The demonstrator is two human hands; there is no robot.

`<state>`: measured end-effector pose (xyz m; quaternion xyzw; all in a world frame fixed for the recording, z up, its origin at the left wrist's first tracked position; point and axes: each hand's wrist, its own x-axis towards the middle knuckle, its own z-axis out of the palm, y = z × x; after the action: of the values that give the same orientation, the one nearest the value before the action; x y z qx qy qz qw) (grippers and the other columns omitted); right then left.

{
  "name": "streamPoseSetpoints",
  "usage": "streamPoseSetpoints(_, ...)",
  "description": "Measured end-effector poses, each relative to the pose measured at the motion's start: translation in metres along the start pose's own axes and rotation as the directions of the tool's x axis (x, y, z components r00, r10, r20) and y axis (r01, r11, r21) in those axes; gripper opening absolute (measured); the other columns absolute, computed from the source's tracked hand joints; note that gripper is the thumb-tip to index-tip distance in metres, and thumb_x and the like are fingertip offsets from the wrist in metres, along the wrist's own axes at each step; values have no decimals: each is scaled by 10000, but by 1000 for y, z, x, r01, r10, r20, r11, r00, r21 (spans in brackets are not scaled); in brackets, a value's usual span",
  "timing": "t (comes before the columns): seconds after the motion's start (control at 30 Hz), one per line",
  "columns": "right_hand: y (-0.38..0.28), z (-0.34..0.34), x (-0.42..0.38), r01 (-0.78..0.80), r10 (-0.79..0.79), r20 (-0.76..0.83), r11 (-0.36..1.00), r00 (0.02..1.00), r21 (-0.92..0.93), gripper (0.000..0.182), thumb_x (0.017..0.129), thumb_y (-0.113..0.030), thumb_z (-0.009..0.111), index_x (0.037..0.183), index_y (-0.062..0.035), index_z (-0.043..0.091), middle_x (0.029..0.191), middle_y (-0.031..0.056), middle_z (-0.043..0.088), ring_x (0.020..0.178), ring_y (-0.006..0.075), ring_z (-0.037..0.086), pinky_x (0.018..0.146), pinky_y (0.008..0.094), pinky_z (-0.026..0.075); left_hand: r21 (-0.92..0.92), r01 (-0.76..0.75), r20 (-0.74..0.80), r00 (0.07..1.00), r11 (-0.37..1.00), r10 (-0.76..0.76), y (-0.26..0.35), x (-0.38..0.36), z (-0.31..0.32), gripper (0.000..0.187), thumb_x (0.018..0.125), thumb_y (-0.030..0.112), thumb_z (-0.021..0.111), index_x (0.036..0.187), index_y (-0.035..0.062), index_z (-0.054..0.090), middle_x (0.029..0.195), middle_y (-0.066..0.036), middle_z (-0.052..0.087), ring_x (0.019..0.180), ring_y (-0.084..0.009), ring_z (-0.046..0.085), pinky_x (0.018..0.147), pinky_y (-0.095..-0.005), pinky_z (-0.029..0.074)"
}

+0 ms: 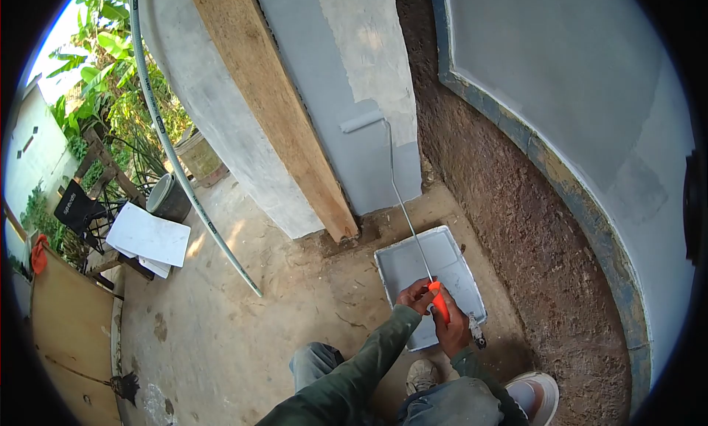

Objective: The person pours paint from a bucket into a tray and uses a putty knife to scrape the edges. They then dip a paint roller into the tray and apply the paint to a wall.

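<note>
left hand (414,295): curled round upper end of orange handle (440,301) | right hand (451,328): wrapped tight round its lower end | paint roller (362,120): far up the thin rod, pressed on grey wall (346,79) | paint tray (413,260): on ground directly under both hands

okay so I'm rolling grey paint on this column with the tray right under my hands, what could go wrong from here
1. The paint tray lies on the ground right by your shoes; a step forward could likely tip it or put a foot in it.
2. The roller sits at the painted patch's edge next to the wooden plank, so a drift sideways might smear grey onto the wood.
3. Both the left hand and right hand grip one end of a long thin handle, so control may be shaky.
</note>
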<state>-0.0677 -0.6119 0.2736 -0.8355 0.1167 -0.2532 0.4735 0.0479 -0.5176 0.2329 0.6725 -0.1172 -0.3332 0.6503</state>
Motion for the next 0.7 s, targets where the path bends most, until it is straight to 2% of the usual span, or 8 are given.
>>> streamPoseSetpoints(0.1,-12,-1,12,64,-64,-24,998,998,-6,452,926,-112,574,1354,8,495,1326,230,553,1196,381,566,969,403,475,2,-33,-11,999,999,33,19,0,-2,432,921,215,648,1332,123,551,1104,-53,671,945,-129,636,635,-258,560)
streamPoseSetpoints(0.17,-21,-1,20,31,-30,-18,998,999,61,462,924,-98,571,1365,3,482,1338,230,543,1197,385,565,966,403,476,-117,-90,-45,995,989,85,31,1,-2,411,932,192,634,1325,100,552,1106,-44,668,968,-125,629,656,-267,567)
streamPoseSetpoints(0.2,-27,-2,24,32,-31,-19,998,999,59,462,924,-98,571,1365,3,482,1338,230,543,1197,385,565,966,403,476,-118,-82,-68,995,990,74,48,-4,-1,396,939,169,631,1314,63,555,1094,-43,670,972,-124,625,739,-271,556)
streamPoseSetpoints(0.23,-35,-3,29,-15,15,4,993,1000,113,469,926,-96,571,1374,-1,471,1341,232,539,1199,387,561,970,406,473,-119,-82,-66,995,990,75,51,-1,-4,396,939,169,631,1314,63,555,1094,-43,670,972,-124,625,739,-271,556)
streamPoseSetpoints(0.3,-48,-4,39,-61,57,30,984,998,166,477,928,-95,570,1383,-4,460,1344,234,536,1201,390,558,974,408,469,-49,-276,-84,959,960,272,58,4,-9,405,942,193,638,1311,49,553,1079,-60,667,916,-122,635,644,-258,574)
streamPoseSetpoints(0.43,-72,-6,57,46,-48,15,992,999,118,520,940,-89,553,1431,-24,396,1370,230,512,1227,404,528,1000,420,447,7,-404,-124,908,915,401,86,7,-17,406,941,226,647,1292,38,572,1031,-52,676,907,-118,635,623,-245,559)
streamPoseSetpoints(0.6,-74,-8,55,108,-114,53,987,992,118,526,966,-128,520,1453,-22,353,1398,222,484,1281,412,470,1056,432,392,82,-301,-166,936,950,311,111,-4,-22,421,937,248,648,1292,35,574,1042,-74,684,910,-132,652,645,-270,564)
streamPoseSetpoints(0.7,-52,-4,39,106,-113,83,990,990,91,520,1015,-281,440,1449,-7,355,1424,241,451,1293,399,467,1059,418,382,90,-251,-151,953,964,262,90,0,-19,438,935,261,645,1305,42,564,1062,-74,684,912,-140,657,641,-270,565)
